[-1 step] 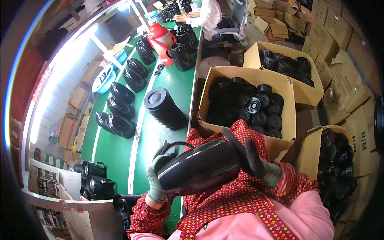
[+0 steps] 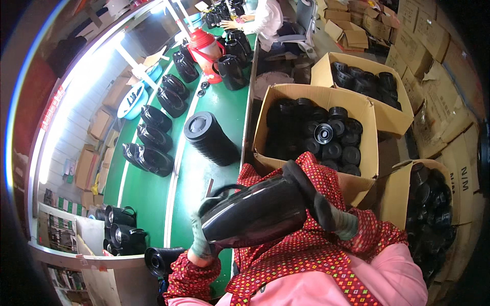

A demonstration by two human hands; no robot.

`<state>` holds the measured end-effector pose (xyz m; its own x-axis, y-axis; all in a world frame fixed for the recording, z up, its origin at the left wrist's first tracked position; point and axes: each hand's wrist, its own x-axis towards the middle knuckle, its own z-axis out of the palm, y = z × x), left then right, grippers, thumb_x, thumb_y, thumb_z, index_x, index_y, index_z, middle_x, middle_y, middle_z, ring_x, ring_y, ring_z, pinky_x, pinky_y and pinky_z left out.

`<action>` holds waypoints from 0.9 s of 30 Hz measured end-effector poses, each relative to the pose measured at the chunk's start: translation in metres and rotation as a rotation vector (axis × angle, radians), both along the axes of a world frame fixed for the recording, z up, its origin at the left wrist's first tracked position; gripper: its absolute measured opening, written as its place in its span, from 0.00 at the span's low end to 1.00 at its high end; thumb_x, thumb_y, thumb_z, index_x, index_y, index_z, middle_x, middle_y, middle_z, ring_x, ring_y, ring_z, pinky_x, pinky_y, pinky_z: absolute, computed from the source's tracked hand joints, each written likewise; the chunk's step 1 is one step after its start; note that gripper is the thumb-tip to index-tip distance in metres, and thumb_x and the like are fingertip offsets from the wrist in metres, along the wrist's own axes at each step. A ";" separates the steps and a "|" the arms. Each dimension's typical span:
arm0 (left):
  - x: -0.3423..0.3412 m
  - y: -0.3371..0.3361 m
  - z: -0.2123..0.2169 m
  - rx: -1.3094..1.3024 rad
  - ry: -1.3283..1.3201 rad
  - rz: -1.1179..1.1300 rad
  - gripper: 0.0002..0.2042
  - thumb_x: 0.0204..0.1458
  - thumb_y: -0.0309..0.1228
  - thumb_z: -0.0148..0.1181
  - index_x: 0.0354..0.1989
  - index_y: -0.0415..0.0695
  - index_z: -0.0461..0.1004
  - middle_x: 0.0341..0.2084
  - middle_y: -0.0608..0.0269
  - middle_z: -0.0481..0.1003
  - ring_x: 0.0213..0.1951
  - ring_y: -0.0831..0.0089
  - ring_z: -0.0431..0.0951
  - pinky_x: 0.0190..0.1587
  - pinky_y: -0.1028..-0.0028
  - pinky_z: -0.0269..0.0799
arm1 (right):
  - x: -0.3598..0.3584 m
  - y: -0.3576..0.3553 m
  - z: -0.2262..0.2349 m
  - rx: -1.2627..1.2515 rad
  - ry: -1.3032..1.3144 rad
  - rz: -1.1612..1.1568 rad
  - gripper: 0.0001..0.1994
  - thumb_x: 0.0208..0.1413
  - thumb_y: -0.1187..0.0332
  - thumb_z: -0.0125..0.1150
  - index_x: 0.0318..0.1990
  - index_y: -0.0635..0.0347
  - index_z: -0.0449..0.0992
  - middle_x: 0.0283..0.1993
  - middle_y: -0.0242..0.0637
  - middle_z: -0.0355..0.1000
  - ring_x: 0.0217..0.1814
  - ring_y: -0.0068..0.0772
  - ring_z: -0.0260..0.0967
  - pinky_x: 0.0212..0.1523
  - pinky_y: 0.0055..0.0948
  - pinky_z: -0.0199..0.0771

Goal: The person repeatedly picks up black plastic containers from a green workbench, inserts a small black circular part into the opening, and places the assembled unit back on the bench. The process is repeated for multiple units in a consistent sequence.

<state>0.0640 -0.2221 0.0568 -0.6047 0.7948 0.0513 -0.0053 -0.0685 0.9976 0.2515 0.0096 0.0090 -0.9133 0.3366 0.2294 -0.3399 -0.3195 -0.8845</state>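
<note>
A glossy black jug shell [image 2: 255,214] lies sideways in front of my chest, held between both hands. My left hand [image 2: 200,232], in a grey-green glove with dark fingers, grips its left end; the jug's black handle arches up beside it. At the other end my right hand [image 2: 322,206], gloved the same way, curls its dark fingers round the rim. The palm side of that hand and the inside of the jug are hidden. Just beyond the jug, a tall stack of black ribbed round parts [image 2: 212,137] leans on the green table [image 2: 194,191].
Several black jug shells [image 2: 153,137] line the table's left side. A red and white flask [image 2: 205,51] stands farther back. To my right are cardboard boxes [image 2: 375,148] filled with black round parts. A co-worker in white [image 2: 268,20] sits at the far end.
My right hand's fingers have shifted up and round the jug's right end, and its thumb has dropped lower. The jug has turned slightly. My left hand stays at its end.
</note>
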 end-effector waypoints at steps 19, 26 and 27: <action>0.029 0.020 -0.073 0.092 -0.761 -0.193 0.26 0.60 0.44 0.65 0.58 0.33 0.75 0.56 0.45 0.78 0.57 0.58 0.80 0.59 0.61 0.78 | -0.004 0.035 0.030 0.929 0.351 -0.003 0.52 0.45 0.38 0.74 0.76 0.50 0.60 0.82 0.59 0.41 0.83 0.68 0.39 0.77 0.64 0.48; 0.048 0.042 -0.069 0.089 -0.687 -0.329 0.29 0.60 0.48 0.64 0.58 0.32 0.75 0.55 0.47 0.79 0.55 0.61 0.81 0.58 0.62 0.78 | -0.007 0.031 0.057 1.103 0.459 0.028 0.48 0.40 0.45 0.78 0.72 0.45 0.66 0.77 0.61 0.51 0.77 0.72 0.50 0.73 0.67 0.54; 0.045 0.044 -0.068 0.079 -0.650 -0.321 0.30 0.60 0.48 0.63 0.58 0.32 0.75 0.55 0.47 0.79 0.55 0.61 0.81 0.58 0.63 0.78 | -0.008 0.028 0.051 1.042 0.464 -0.045 0.47 0.42 0.46 0.77 0.72 0.47 0.67 0.76 0.61 0.53 0.76 0.72 0.51 0.73 0.67 0.54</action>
<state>0.1093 -0.1785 -0.0116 -0.2699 0.9470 -0.1744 -0.6272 -0.0355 0.7780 0.2434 0.0375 0.0600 -0.6599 -0.1850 0.7282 -0.6956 0.5168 -0.4990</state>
